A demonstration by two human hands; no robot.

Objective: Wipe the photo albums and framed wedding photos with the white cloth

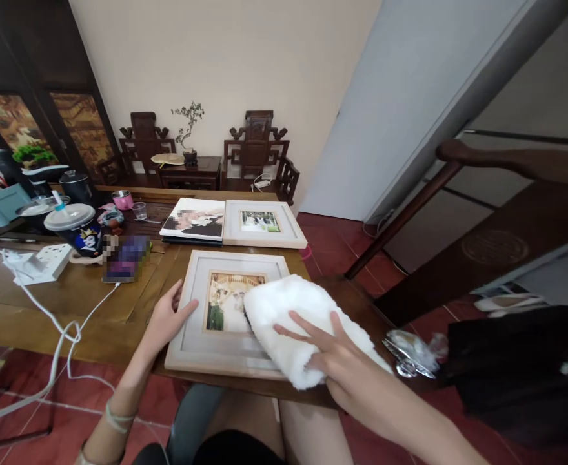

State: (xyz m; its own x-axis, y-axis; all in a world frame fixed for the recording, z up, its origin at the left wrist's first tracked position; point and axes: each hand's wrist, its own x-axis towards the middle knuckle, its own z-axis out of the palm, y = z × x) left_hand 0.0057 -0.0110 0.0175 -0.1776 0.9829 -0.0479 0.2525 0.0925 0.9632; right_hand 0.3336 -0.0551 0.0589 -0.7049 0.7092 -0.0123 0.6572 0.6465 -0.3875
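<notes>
White cloth (294, 323) lies under right hand (330, 349), seemingly pressed on the picture frame (197, 342).

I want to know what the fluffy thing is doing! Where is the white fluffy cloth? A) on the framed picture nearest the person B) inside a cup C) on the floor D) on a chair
A: the white fluffy cloth lies over the right part of the pale wooden picture frame, under the right hand, while the left hand rests on the frame's left edge.

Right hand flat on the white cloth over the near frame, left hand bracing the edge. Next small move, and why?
Probably slide the right hand and the fluffy white cloth leftward across the glass of the pale wooden picture frame. The cloth covers only the frame's right side, the photo's left half lies bare, and the left hand presses the frame's left border, steadying it.
</notes>
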